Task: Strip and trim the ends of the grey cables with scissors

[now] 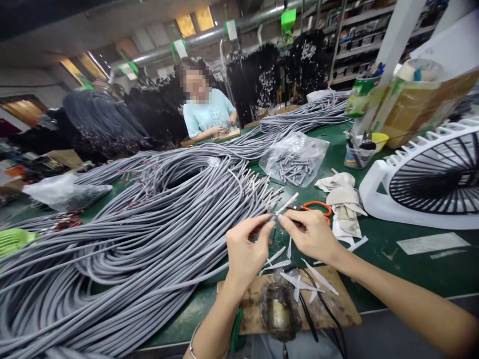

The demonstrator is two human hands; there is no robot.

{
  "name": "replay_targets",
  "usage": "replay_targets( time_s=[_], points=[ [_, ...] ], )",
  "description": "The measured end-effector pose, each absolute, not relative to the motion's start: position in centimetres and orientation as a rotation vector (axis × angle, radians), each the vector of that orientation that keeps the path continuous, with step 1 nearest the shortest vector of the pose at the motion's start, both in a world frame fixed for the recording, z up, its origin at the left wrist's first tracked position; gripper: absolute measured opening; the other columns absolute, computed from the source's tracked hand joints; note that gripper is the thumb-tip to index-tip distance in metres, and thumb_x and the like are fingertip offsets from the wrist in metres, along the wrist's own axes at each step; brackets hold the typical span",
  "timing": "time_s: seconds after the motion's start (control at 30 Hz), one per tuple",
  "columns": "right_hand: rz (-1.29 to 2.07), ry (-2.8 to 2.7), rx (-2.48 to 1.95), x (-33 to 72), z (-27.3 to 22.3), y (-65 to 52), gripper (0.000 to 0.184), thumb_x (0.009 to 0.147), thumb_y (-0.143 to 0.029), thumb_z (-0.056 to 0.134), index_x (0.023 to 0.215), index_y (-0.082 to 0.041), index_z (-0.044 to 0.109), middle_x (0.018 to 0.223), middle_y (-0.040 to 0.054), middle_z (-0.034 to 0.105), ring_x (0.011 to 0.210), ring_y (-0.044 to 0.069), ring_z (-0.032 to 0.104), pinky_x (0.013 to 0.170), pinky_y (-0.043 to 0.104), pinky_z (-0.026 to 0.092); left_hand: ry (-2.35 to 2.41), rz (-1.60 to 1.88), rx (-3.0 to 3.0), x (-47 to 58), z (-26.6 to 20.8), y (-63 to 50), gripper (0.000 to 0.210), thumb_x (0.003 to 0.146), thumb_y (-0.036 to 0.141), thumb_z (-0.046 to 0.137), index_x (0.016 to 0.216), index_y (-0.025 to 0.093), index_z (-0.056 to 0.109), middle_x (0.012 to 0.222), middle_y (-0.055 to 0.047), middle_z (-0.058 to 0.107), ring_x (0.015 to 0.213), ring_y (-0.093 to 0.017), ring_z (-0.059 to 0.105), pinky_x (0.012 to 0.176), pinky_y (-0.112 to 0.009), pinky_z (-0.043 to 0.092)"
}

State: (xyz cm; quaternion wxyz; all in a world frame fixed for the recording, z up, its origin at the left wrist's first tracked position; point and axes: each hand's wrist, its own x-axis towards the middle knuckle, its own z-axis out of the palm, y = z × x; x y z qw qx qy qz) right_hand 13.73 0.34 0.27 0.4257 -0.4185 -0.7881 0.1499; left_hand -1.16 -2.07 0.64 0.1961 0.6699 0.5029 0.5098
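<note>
My left hand is closed in a pinch at the end of the grey cable bundle. Against it, thumb and forefinger of my right hand are pinched together. A white cable end sticks up between the two hands, and both sets of fingertips meet around its lower part. What lies right under the fingertips is mostly hidden. Orange-handled scissors lie just behind my right hand. Below the hands, white sheath scraps are scattered over a wooden board bearing a dark, grimy device.
A plastic bag of grey tubes lies behind the hands. Crumpled cloth gloves and a white fan stand to the right. Across the green table sits a co-worker. A tool cup stands at the back right.
</note>
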Motion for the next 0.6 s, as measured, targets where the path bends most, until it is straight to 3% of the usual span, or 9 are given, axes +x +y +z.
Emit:
replay_targets(
  time_s=[0.1, 0.23, 0.33, 0.4, 0.5, 0.6],
  points=[
    [0.444, -1.918, -1.019, 13.7, 0.3, 0.3, 0.037, 0.087, -0.028, 0.042, 0.053, -0.016, 0.046, 0.044, -0.0055, 0.033, 0.04, 0.006, 0.031, 0.043, 0.021, 0.023, 1.439, 1.491, 2.083, -1.0, 0.8, -2.3, 0.016, 0.076, 0.019, 0.06, 0.088, 0.012, 0.069, 0.076, -0.007, 0.066, 0.065, -0.013, 0.06, 0.061, -0.022, 0.047],
    [0.244, -1.899, -0.888, 13.0, 0.1, -1.0, 0.028, 0.085, -0.019, 0.045, 0.058, -0.015, 0.052, 0.048, -0.0032, 0.042, 0.044, 0.007, 0.038, 0.048, 0.022, 0.028, 1.496, 1.464, 2.07, -0.9, 0.9, -2.2, 0.018, 0.08, 0.019, 0.054, 0.086, 0.012, 0.069, 0.074, -0.007, 0.067, 0.061, -0.012, 0.058, 0.058, -0.022, 0.044],
    [0.052, -1.97, -0.528, 12.1, 0.0, -2.7, 0.027, 0.085, -0.017, 0.041, 0.062, -0.017, 0.053, 0.049, -0.0014, 0.047, 0.046, 0.01, 0.041, 0.048, 0.024, 0.027, 1.616, 1.351, 1.897, -1.1, 0.6, -1.4, 0.021, 0.079, 0.023, 0.053, 0.08, 0.011, 0.07, 0.067, -0.006, 0.066, 0.058, -0.013, 0.057, 0.056, -0.023, 0.042],
    [-0.046, -1.997, -0.29, 11.8, -0.2, -3.2, 0.032, 0.087, -0.021, 0.036, 0.06, -0.018, 0.051, 0.044, -0.003, 0.043, 0.042, 0.01, 0.036, 0.046, 0.026, 0.023, 1.634, 1.287, 1.72, -1.3, 0.4, -0.7, 0.024, 0.078, 0.027, 0.054, 0.075, 0.01, 0.071, 0.058, -0.005, 0.062, 0.053, -0.012, 0.053, 0.051, -0.022, 0.039],
    [0.142, -2.022, -0.686, 11.9, -0.4, -2.4, 0.029, 0.087, -0.018, 0.039, 0.06, -0.017, 0.05, 0.049, -0.002, 0.047, 0.045, 0.009, 0.041, 0.048, 0.024, 0.027, 1.475, 1.29, 1.478, -1.8, 0.5, -0.3, 0.03, 0.078, 0.033, 0.054, 0.077, 0.008, 0.07, 0.052, 0.0, 0.052, 0.045, -0.008, 0.042, 0.043, -0.019, 0.031],
    [0.282, -1.933, -1.081, 12.5, -0.5, -0.8, 0.033, 0.088, -0.024, 0.041, 0.057, -0.017, 0.044, 0.047, -0.0041, 0.04, 0.042, 0.007, 0.036, 0.048, 0.022, 0.026, 1.313, 1.288, 1.306, -2.0, 1.0, -0.5, 0.032, 0.076, 0.037, 0.057, 0.077, 0.007, 0.07, 0.052, 0.003, 0.043, 0.04, -0.003, 0.031, 0.039, -0.017, 0.023]
  ],
)
